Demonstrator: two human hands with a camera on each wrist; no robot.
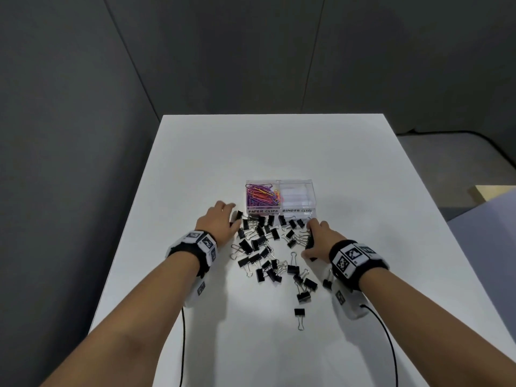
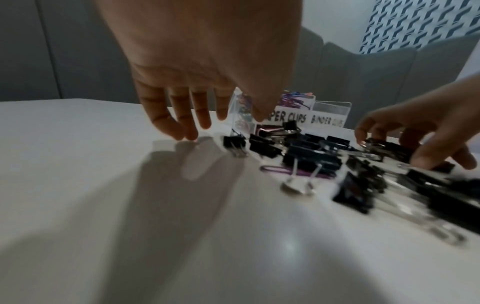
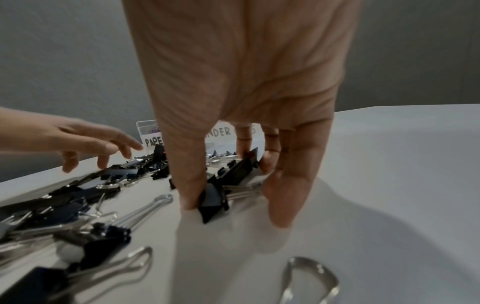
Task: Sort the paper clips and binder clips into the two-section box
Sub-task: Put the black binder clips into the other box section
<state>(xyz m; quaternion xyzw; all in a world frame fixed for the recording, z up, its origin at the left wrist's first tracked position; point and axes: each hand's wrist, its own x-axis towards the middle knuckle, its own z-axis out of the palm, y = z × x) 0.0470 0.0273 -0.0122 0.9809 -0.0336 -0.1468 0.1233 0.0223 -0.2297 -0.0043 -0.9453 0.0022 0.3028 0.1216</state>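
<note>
A clear two-section box (image 1: 296, 211) stands mid-table. Its left section, labelled PAPER CLIPS, holds coloured paper clips (image 1: 262, 194); the right one, labelled BINDER CLIPS, looks empty. Many black binder clips (image 1: 261, 243) lie scattered in front of it. My left hand (image 1: 223, 216) hovers at the pile's left edge with its fingers (image 2: 179, 121) straight and holding nothing. My right hand (image 1: 314, 238) is at the pile's right edge, where thumb and fingers pinch a bunch of binder clips (image 3: 231, 181) on the table. A purple paper clip (image 2: 272, 169) lies under a binder clip.
The white table (image 1: 251, 152) has bare surface behind the box and along both sides. Single binder clips (image 1: 299, 314) lie nearer me. Black cables run from both wrist cameras towards me. Grey wall panels stand behind the table.
</note>
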